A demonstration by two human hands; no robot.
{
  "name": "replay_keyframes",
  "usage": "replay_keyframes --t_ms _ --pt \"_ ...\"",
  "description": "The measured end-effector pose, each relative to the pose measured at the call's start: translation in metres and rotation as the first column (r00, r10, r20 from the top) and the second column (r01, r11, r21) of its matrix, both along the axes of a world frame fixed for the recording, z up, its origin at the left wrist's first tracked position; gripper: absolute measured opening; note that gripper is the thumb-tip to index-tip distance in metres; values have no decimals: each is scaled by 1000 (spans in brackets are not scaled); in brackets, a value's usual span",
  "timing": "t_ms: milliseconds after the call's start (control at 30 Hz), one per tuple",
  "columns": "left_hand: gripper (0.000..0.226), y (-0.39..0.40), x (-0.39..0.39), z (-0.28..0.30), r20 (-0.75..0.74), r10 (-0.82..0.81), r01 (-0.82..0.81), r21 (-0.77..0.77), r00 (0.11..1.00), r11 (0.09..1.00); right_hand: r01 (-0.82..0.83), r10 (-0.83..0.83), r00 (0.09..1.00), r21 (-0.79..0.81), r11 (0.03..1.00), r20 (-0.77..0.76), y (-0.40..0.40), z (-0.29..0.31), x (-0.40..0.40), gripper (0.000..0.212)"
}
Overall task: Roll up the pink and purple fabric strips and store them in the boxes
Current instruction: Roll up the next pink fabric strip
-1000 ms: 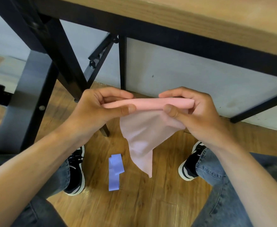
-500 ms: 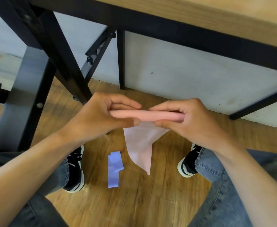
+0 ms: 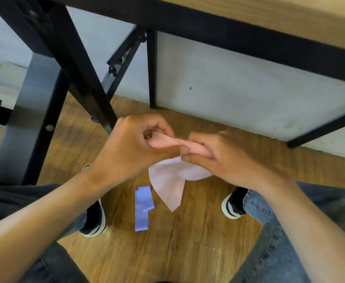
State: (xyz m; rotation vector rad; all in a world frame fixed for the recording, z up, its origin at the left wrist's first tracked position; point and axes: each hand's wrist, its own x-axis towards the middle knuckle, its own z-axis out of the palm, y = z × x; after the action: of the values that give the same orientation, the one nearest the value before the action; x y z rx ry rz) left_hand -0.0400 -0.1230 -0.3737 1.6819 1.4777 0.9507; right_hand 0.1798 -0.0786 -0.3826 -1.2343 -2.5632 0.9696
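I hold a pink fabric strip (image 3: 170,181) in the air below the table edge, between my knees. Its upper part is rolled into a narrow tube, and a pale loose tail hangs from it to a point. My left hand (image 3: 134,147) grips the left end of the roll with curled fingers. My right hand (image 3: 226,158) pinches the right end, thumb under the roll. A purple fabric strip (image 3: 143,207) lies folded on the wooden floor beneath my hands. No box is in view.
A wooden table top (image 3: 290,19) with a black frame spans the top. Black table legs (image 3: 73,72) slant down at left. A grey wall (image 3: 239,92) stands behind. My shoes (image 3: 95,219) and jeans flank the purple strip on the wooden floor (image 3: 167,252).
My hands have moved closer together and lower. The roll has grown tighter and shorter, and the hanging pink tail is shorter than before.
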Motion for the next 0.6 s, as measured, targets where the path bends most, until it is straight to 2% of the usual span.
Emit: replay_keyframes --t_ms 100,200,300,367,467,600 --pt "26 3 -4 2 60 11 -12 20 998 1000 -10 4 999 -113 993 -51 1 6 0 24" --pt "25 3 -8 6 68 -51 48 46 996 998 -27 3 997 -305 952 -78 3 13 4 32" --pt "31 6 -16 7 88 -117 114 40 989 993 -25 -7 995 -325 945 -97 5 17 10 44" --pt "35 8 -18 7 86 -172 172 17 981 985 -5 -23 994 -265 964 -105 3 16 11 36" --pt "39 9 -17 1 -76 -250 253 37 965 967 14 -17 998 -33 999 -64 1 9 9 26" --pt "28 9 -12 -8 -239 -287 305 43 928 951 17 -11 1000 254 967 -26 0 10 6 27"
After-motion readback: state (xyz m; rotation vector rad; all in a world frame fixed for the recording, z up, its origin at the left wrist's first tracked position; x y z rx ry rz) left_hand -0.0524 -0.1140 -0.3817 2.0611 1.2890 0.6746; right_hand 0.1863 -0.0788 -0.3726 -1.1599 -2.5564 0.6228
